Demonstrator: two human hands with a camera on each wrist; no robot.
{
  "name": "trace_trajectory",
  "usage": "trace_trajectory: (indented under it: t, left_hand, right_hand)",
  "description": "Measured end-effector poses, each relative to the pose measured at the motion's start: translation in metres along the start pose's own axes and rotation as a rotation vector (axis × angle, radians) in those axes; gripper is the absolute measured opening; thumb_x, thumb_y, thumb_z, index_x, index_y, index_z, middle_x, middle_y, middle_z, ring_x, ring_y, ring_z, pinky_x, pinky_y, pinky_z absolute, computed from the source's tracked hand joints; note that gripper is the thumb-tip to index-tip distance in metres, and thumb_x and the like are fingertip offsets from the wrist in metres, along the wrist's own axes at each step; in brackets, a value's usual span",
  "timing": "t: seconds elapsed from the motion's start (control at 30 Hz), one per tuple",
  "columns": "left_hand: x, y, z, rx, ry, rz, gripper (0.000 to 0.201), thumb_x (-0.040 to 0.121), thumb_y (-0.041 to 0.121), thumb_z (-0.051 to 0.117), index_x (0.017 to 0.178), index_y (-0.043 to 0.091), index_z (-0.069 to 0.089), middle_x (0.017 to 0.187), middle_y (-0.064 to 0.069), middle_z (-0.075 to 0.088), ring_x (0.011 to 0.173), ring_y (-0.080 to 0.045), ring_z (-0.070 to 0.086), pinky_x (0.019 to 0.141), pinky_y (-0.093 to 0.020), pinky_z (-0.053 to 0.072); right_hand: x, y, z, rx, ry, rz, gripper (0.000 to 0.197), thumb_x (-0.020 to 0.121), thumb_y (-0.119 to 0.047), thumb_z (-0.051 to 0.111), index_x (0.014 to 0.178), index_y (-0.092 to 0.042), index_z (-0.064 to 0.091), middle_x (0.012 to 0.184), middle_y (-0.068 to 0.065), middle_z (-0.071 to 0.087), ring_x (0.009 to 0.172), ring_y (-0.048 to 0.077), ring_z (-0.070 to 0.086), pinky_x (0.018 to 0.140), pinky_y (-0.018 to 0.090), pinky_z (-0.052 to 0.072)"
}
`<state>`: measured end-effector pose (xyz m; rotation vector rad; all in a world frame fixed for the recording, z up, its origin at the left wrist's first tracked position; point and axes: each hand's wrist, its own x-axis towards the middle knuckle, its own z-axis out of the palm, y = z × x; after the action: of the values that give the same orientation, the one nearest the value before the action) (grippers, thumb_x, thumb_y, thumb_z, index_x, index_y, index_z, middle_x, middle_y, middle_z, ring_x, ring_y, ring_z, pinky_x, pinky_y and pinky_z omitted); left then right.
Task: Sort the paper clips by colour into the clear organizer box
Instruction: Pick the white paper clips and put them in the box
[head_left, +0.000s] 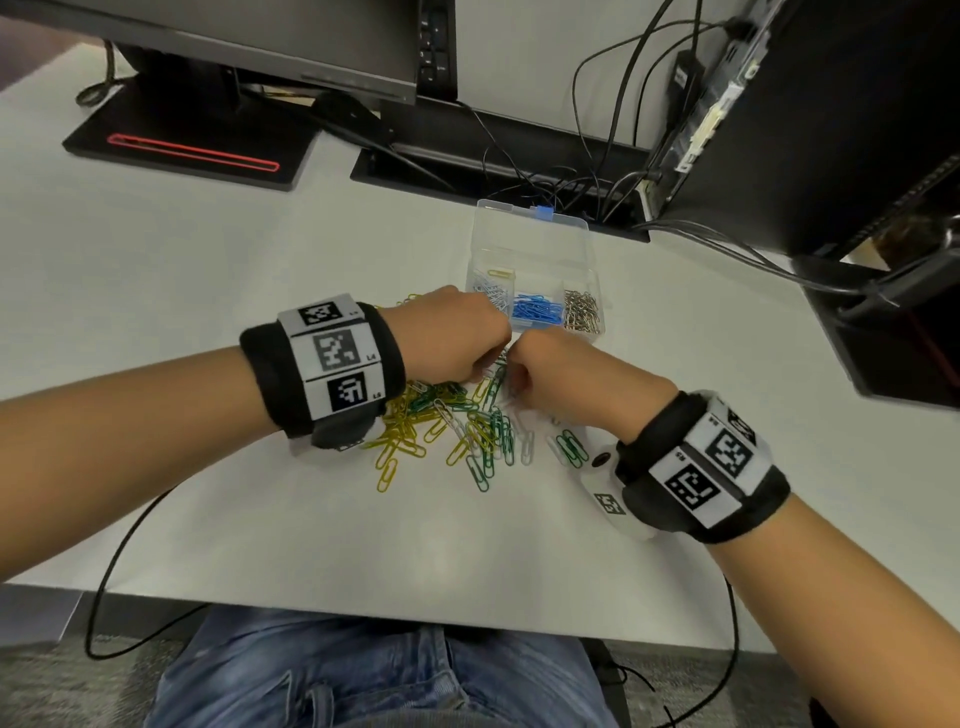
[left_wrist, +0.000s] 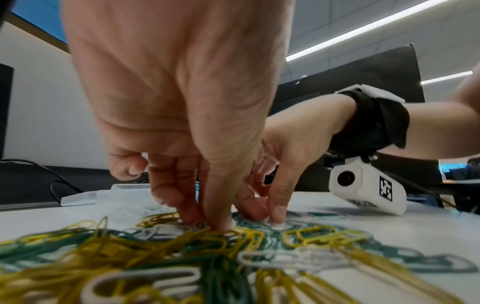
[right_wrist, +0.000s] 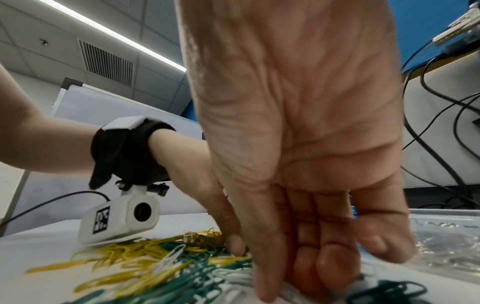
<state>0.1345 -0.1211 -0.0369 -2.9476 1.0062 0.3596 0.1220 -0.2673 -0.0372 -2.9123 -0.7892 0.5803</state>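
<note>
First, from the head view, saw the left hand (head_left: 457, 332) and the right hand (head_left: 566, 374) knuckle to knuckle at the far edge of the pile of paper clips (head_left: 457, 431), just in front of the organizer box (head_left: 535, 234). Found the pile loose on the white table (head_left: 208, 249), a mix of yellow, green and white. Noted the box with its lid thrown back, and in its near row white clips (head_left: 491, 291) at the left, blue clips (head_left: 537, 310) in the middle and silver clips (head_left: 584, 312) at the right, with one yellow clip (head_left: 501, 272) alone behind the white ones. Saw both hands curled downward, fingertips hidden.

Next, from the left wrist view, saw the left hand (left_wrist: 182, 102) with thumb and fingers (left_wrist: 218, 205) drawn together, tips down in the pile (left_wrist: 155, 257). Could not tell whether a clip was really caught between them. Noticed the right hand (left_wrist: 293, 144) just beyond, thumb and one finger pressed close together on the clips. Made out the box (left_wrist: 116, 195) behind, blurred.

Lastly, from the right wrist view, saw the right hand (right_wrist: 298, 144) with fingers (right_wrist: 335, 257) almost straight and close together, tips on white and green clips (right_wrist: 182, 273). Could not tell if any clip was held.
</note>
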Motion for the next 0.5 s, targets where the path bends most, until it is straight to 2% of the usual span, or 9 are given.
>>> trace_trajectory:
  t: [0.1,0.2,0.27,0.33,0.43,0.5]
  left_hand:
    - [0.000,0.000,0.001,-0.037,-0.017,0.009,0.009,0.087,0.012,0.055,0.086,0.014,0.063,0.087,-0.004,0.059,0.077,-0.019,0.054,0.063,-0.028,0.041]
    - [-0.001,0.000,0.001,-0.026,-0.022,0.046,0.009,0.088,0.015,0.055,0.079,0.015,0.057,0.085,-0.004,0.057,0.074,-0.017,0.050,0.062,-0.026,0.036]
    - [0.000,0.000,0.002,-0.038,-0.037,0.061,0.011,0.087,0.017,0.056,0.077,0.014,0.058,0.084,-0.003,0.057,0.074,-0.016,0.050,0.062,-0.024,0.034]
    - [0.000,-0.001,0.003,-0.115,-0.054,0.061,0.007,0.087,0.014,0.058,0.079,0.015,0.059,0.081,0.003,0.057,0.075,-0.015,0.053,0.062,-0.022,0.035]
    - [-0.002,-0.003,0.004,-0.202,-0.053,0.054,0.010,0.086,0.008,0.059,0.088,0.016,0.063,0.075,0.011,0.052,0.076,-0.013,0.055,0.064,-0.021,0.039]
    - [-0.002,-0.003,0.005,-0.206,-0.050,0.061,0.011,0.086,0.007,0.058,0.088,0.016,0.063,0.073,0.012,0.050,0.074,-0.012,0.054,0.064,-0.021,0.039]
  right_hand:
    - [-0.001,0.000,0.002,-0.031,-0.008,-0.024,0.007,0.088,-0.005,0.055,0.092,-0.009,0.061,0.087,0.010,0.060,0.077,0.025,0.058,0.071,0.037,0.052]
    - [-0.003,0.001,-0.002,-0.088,-0.010,-0.023,0.015,0.089,-0.004,0.048,0.075,-0.009,0.053,0.070,0.006,0.050,0.067,0.024,0.050,0.059,0.033,0.042]
    - [-0.003,0.007,-0.007,-0.043,0.028,-0.019,0.016,0.086,-0.005,0.048,0.073,-0.004,0.056,0.071,0.011,0.055,0.069,0.029,0.054,0.062,0.037,0.045]
    - [0.001,0.014,-0.013,0.068,0.128,-0.012,0.013,0.084,-0.005,0.053,0.077,-0.004,0.063,0.077,0.011,0.063,0.073,0.028,0.058,0.067,0.038,0.050]
    - [0.011,0.019,-0.027,0.300,0.333,0.020,0.015,0.083,-0.001,0.055,0.075,-0.009,0.065,0.069,0.000,0.063,0.068,0.016,0.060,0.063,0.024,0.050]
    - [0.021,0.018,-0.038,0.436,0.448,0.039,0.017,0.083,0.002,0.055,0.074,-0.008,0.066,0.067,0.000,0.064,0.063,0.010,0.060,0.061,0.018,0.049]
